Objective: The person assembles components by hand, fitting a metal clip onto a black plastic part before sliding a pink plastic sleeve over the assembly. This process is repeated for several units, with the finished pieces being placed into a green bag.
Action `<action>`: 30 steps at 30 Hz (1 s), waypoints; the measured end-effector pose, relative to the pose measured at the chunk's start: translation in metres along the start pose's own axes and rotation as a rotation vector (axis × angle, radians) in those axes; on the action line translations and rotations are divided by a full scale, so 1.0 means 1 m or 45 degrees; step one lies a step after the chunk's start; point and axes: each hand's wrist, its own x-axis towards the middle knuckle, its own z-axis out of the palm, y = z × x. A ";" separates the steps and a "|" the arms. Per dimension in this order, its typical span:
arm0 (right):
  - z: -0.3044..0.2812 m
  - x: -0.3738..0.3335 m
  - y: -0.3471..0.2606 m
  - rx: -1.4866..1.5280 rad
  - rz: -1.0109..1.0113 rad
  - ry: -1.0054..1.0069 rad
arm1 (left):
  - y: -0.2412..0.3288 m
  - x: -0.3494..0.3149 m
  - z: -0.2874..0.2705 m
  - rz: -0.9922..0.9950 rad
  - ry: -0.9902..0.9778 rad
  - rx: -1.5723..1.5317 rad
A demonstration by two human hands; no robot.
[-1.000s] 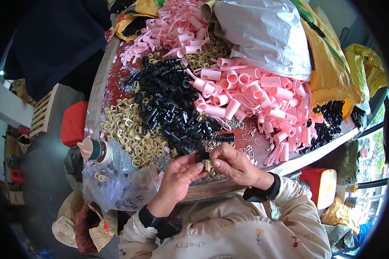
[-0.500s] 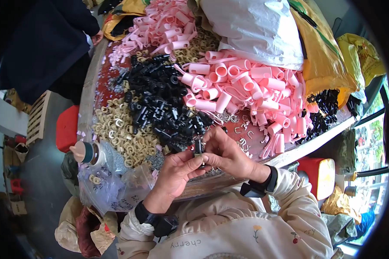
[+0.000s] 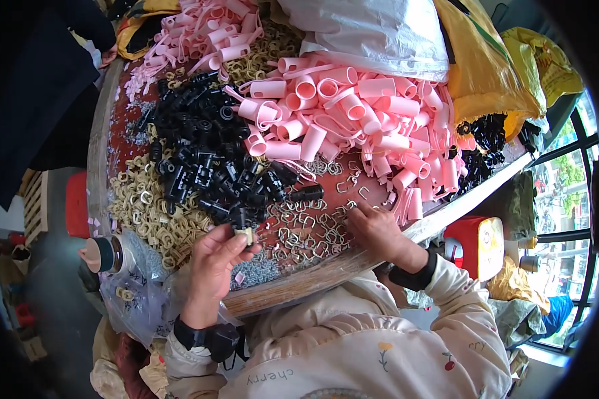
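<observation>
My left hand (image 3: 214,261) pinches a black plastic tube-shaped part (image 3: 238,216) upright between thumb and fingers, with a cream-coloured piece at its lower end. It is at the near edge of a heap of similar black parts (image 3: 199,156). My right hand (image 3: 381,233) rests, fingertips down and drawn together, at the right side of a scatter of U-shaped metal wire clips (image 3: 306,229). Whether a clip is between those fingertips is hidden. Left of the black heap lies a pile of cream-coloured rings (image 3: 153,206).
Pink tubes with straps (image 3: 379,106) are heaped beyond my right hand, beside a white sack (image 3: 373,36) and a yellow sack (image 3: 489,73). Small grey pieces (image 3: 256,272) lie near the wooden table edge (image 3: 293,289). A lidded jar (image 3: 103,255) stands left. Another person (image 3: 43,86) is far left.
My hands, together around the black part before, have moved apart. The left went left with the part; the right moved right and down onto the metal clips. The view has shifted slightly.
</observation>
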 end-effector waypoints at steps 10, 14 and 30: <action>0.009 -0.004 -0.007 -0.129 0.091 0.189 | -0.013 -0.020 0.014 -0.032 -0.067 -0.059; 0.016 -0.007 -0.001 -0.059 0.103 0.179 | -0.016 -0.023 0.015 -0.036 -0.077 -0.073; -0.006 -0.022 0.067 -0.264 0.222 0.365 | -0.023 0.013 0.042 -0.200 -0.150 -0.108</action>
